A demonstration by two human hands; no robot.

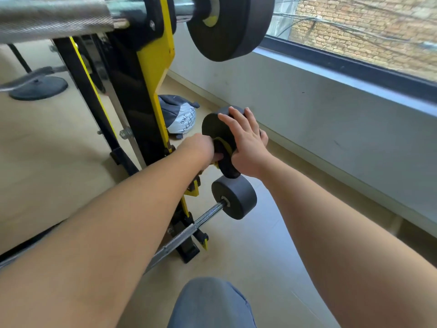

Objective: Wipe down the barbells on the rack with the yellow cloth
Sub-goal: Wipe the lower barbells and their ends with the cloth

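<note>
A black and yellow rack holds several barbells with black end weights. My right hand lies spread over the outer face of the middle barbell's weight, fingers straight. My left hand reaches behind that weight, its fingers curled around the bar with a bit of yellow cloth showing there. The fingertips are hidden by the weight. A lower barbell with a knurled steel bar sits just below. The top barbell's weight hangs overhead.
A white wall and a window ledge run close on the right. A grey and white 2 kg bag lies on the floor behind the rack. A black disc base stands at the left. My knee is at the bottom.
</note>
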